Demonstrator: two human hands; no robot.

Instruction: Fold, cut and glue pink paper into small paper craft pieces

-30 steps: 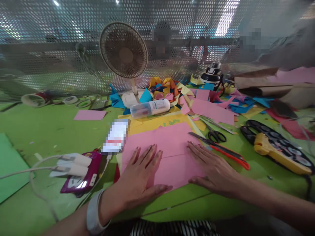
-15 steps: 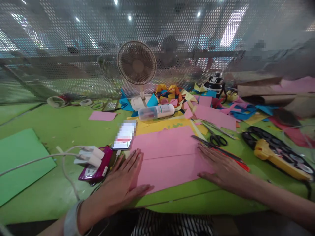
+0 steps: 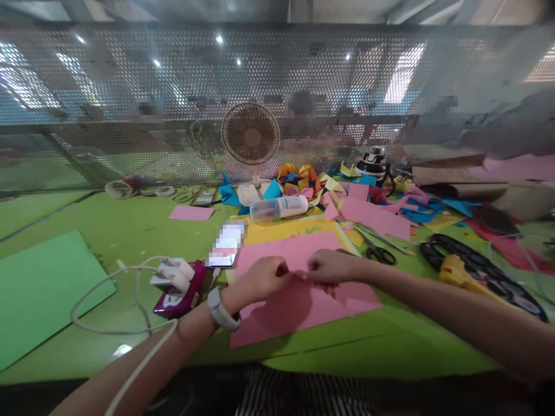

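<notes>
My left hand and my right hand meet above the pink paper, fingers curled in and thumbs close together. Both are closed in a pinch; whatever lies between the fingertips is too small or hidden to name. A shadow falls on the paper under them. The sheet lies flat on the green table, over yellow paper. Black-handled scissors rest just beyond my right forearm. A lit phone lies past my left hand.
White chargers sit in a purple power strip, with a cable crossing my left forearm. A bottle, a small fan and paper scraps stand behind. Green paper is left; a black tray-like item is right.
My hands have left their flat positions at the paper's two sides and come together over its middle, fingers now curled. The red-handled cutter beside my right hand is now mostly hidden. The view has tilted up.
</notes>
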